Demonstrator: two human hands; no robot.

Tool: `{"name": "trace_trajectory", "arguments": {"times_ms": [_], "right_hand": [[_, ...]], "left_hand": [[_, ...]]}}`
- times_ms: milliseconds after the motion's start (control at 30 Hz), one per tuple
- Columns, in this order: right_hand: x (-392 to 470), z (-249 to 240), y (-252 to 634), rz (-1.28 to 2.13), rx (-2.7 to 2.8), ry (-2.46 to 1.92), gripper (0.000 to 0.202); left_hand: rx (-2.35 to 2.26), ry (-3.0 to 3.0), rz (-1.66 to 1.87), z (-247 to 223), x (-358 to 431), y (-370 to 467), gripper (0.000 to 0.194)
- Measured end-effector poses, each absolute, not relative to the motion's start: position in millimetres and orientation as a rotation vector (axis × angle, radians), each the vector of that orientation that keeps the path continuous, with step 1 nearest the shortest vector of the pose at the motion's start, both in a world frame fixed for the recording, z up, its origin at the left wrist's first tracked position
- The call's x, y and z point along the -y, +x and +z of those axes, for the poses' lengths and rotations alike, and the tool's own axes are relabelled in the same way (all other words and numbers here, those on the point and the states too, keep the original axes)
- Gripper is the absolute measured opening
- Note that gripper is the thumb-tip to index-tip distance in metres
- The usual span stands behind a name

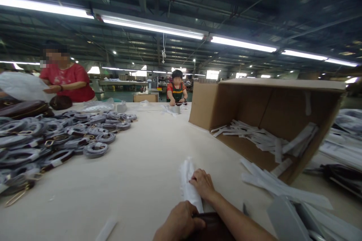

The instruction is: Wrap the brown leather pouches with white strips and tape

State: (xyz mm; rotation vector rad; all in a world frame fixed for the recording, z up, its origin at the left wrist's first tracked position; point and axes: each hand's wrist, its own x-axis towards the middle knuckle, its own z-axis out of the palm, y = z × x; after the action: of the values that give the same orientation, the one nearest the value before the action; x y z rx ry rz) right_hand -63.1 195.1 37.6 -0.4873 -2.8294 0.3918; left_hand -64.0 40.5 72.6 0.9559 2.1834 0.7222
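Before me a long white wrapped piece (189,186), perhaps paper or thin foam, stretches away over the table from a dark brown leather-like item (212,228). The lower part of that brown item is cut off by the frame's edge, so its kind is unclear. My left hand (181,219) is closed at the brown item's edge, thumb over it, right where the white wrap begins. Farther along, my right hand (203,183) has its fingers curled onto the right side of the white wrap, pinching it. The wrap's far end is blurred.
Coiled grey-wrapped straps (96,150) with gold clasps are heaped at left. An open cardboard box (202,105) on its side holds white strips (254,135). A grey tape dispenser (288,216) stands near right. Two co-workers (69,83) are across the table.
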Motion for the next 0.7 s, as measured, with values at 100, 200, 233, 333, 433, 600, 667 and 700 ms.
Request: {"name": "trace_trajectory", "arguments": {"times_ms": [100,200,233,333,433,600,667,700], "right_hand": [[-194.7,34.5,-64.5,0.396,2.814,-0.472,0.014],[-191.0,33.3,-63.0,0.330,2.780,-0.419,0.013],[-189.5,34.1,-62.0,0.308,2.764,-0.385,0.013],[-185.5,39.7,-58.8,0.266,2.708,-0.267,0.012],[-183.4,46.5,-56.3,0.265,2.654,-0.167,0.013],[-187.2,53.4,-52.5,0.376,2.569,-0.040,0.017],[-189.9,56.6,-48.9,0.481,2.541,-0.012,0.017],[-190.8,58.8,-46.1,0.546,2.527,0.004,0.016]], "left_hand": [[-2.188,0.943,0.716,71.9,-40.2,-63.4,0.030],[-2.201,0.942,0.705,71.3,-40.3,-63.4,0.031],[-2.204,0.945,0.705,71.3,-40.5,-63.6,0.031],[-2.204,0.947,0.701,72.8,-41.1,-64.1,0.030],[-2.207,0.936,0.689,76.9,-40.9,-63.7,0.030],[-2.206,0.931,0.708,81.5,-39.8,-63.1,0.029],[-2.205,0.920,0.724,80.5,-40.1,-63.9,0.028],[-2.205,0.913,0.734,79.5,-40.3,-64.5,0.027]]}}
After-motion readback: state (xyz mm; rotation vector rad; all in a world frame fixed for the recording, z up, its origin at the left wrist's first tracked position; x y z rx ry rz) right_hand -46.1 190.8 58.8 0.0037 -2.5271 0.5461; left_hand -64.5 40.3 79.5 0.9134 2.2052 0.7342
